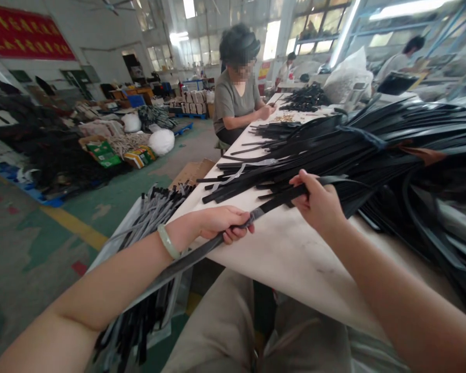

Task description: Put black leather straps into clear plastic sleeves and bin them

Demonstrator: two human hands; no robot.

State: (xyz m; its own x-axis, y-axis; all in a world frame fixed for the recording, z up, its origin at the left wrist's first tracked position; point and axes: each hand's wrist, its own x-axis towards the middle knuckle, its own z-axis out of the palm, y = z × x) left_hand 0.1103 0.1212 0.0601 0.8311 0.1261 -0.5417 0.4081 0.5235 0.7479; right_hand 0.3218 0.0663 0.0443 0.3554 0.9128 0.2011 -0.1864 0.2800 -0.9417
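Note:
A long black strap [276,201] stretches between my two hands above the table's near edge. My left hand [228,224], with a pale bangle [168,242] at its wrist, is closed round it next to a greyish, shiny section. From there the strap trails down to the lower left. Farther right, my right hand [317,202] pinches the same strap between thumb and fingers, and a thin end runs on past it. Just behind that hand lies a large bundle of black straps [326,150] tied with a blue band [363,135].
The white table [279,259] runs away ahead of me. Grey and black strips [147,223] fill a holder at its left side. A co-worker [238,93] sits farther along, by small brass-coloured pieces [287,118]. Sacks and boxes stand on the floor at left.

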